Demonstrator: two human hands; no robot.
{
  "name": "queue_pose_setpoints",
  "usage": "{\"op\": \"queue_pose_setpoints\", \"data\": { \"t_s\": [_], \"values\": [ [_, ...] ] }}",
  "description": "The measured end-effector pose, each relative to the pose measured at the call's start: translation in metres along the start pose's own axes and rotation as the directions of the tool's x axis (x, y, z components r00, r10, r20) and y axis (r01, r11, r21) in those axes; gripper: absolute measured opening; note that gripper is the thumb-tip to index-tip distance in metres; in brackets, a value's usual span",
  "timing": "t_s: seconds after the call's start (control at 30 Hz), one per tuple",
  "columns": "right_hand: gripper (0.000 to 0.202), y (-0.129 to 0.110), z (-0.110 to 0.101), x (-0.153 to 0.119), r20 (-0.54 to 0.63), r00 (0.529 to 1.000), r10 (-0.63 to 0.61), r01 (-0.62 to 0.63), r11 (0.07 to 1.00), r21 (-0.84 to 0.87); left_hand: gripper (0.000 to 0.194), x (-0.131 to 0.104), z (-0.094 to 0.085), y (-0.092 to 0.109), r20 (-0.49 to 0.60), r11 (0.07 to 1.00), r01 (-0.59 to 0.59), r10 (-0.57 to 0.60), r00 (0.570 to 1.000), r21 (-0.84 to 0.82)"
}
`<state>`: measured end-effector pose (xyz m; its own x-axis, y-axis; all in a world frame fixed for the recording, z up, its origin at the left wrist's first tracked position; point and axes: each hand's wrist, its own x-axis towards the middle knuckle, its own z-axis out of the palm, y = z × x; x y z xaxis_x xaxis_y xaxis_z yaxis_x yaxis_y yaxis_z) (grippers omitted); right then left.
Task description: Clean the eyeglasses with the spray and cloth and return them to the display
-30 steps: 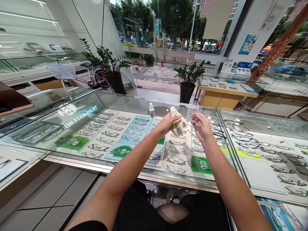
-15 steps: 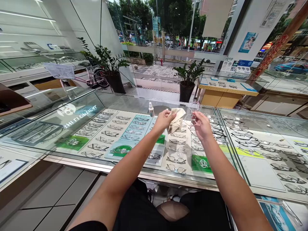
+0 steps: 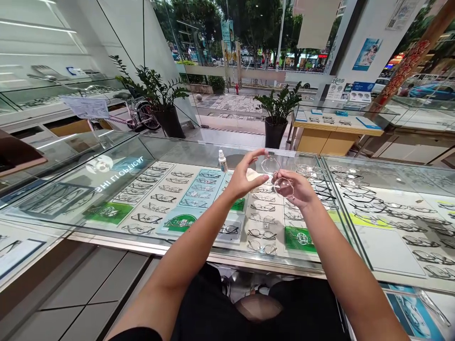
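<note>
My right hand (image 3: pixel 299 187) is closed on a pair of thin-rimmed eyeglasses (image 3: pixel 283 188), gripping them near the middle so that the two round lenses stand tilted above the counter. Beside the upper lens, my left hand (image 3: pixel 245 176) has its thumb and index finger spread apart. Its fingertips are close to the rim; whether they touch it I cannot tell. Part of a cream cloth (image 3: pixel 253 174) shows behind the left hand, mostly hidden by it. A small white spray bottle (image 3: pixel 222 161) stands on the glass top left of that hand.
Under the glass of the display counter (image 3: pixel 199 258), rows of eyeglass frames (image 3: pixel 156 198) lie with green cards (image 3: pixel 300 239) among them. Beyond it stand two potted plants (image 3: pixel 277 111), a bicycle (image 3: pixel 142 111) and a wooden display table (image 3: pixel 325 139).
The cream cloth has left my left hand's grip and now lies behind it. That hand's fingers have spread near the eyeglasses, which my right hand has turned and moved slightly left.
</note>
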<state>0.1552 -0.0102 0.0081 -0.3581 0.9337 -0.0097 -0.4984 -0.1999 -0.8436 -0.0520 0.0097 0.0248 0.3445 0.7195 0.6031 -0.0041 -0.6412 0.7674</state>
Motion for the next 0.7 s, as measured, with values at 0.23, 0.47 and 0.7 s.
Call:
{"op": "queue_pose_setpoints", "data": {
  "t_s": [0.23,0.47,0.7],
  "values": [
    [0.024,-0.008,-0.011,-0.003,0.053,0.989,0.141,-0.142,0.989,0.028,0.055,0.003,-0.004,-0.002,0.064,0.991,0.125,-0.121,0.991,-0.049],
    [0.025,-0.010,-0.011,-0.005,0.111,0.981,0.160,-0.162,0.987,0.012,0.049,0.004,-0.008,-0.009,0.145,0.984,0.160,-0.148,0.978,-0.073],
    [0.059,-0.029,-0.009,-0.013,0.077,0.997,-0.010,0.030,0.963,-0.268,0.058,0.011,-0.013,-0.028,-0.003,0.940,0.190,-0.199,0.980,-0.285]
  ]
}}
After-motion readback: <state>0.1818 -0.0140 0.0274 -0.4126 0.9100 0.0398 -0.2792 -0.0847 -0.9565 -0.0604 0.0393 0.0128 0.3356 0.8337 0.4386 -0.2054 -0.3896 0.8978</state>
